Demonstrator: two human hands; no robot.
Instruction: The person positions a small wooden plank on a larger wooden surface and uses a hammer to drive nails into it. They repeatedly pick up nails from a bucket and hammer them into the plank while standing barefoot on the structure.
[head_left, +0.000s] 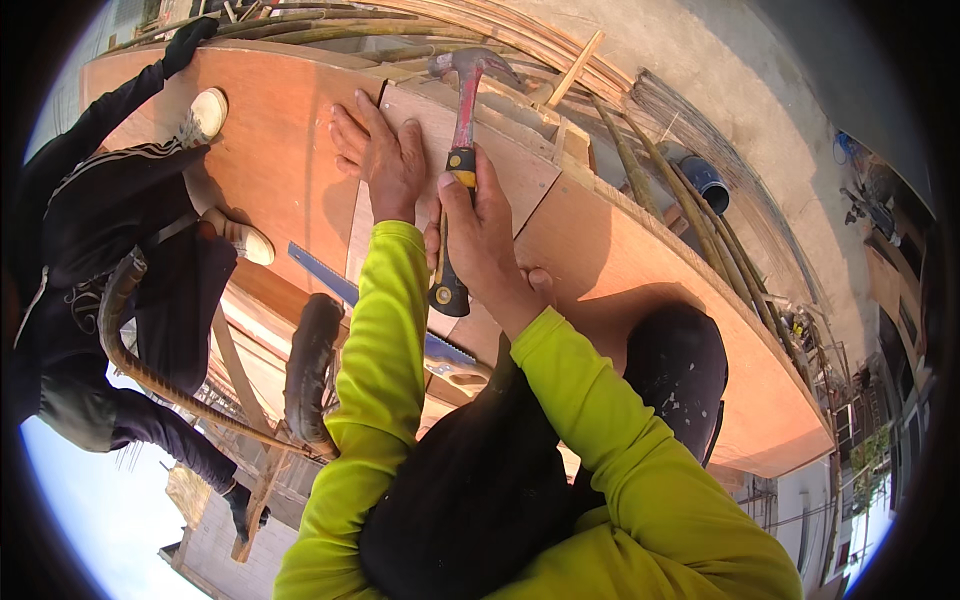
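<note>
My right hand grips the black and yellow handle of a claw hammer, whose worn red neck and metal head point away from me. Beside it, my left hand rests with fingers spread on a plywood panel and holds nothing. That narrower, paler panel lies between a reddish plywood sheet on the left and another plywood sheet on the right. A handsaw with a blue blade lies beneath my left forearm, partly hidden by it.
A co-worker in dark clothes and gloves is on the plywood at left. Bent rebar and a dark curved thing rise near my left arm. Beyond the sheet's wooden edge lie bamboo poles, timber strips and a blue bucket below.
</note>
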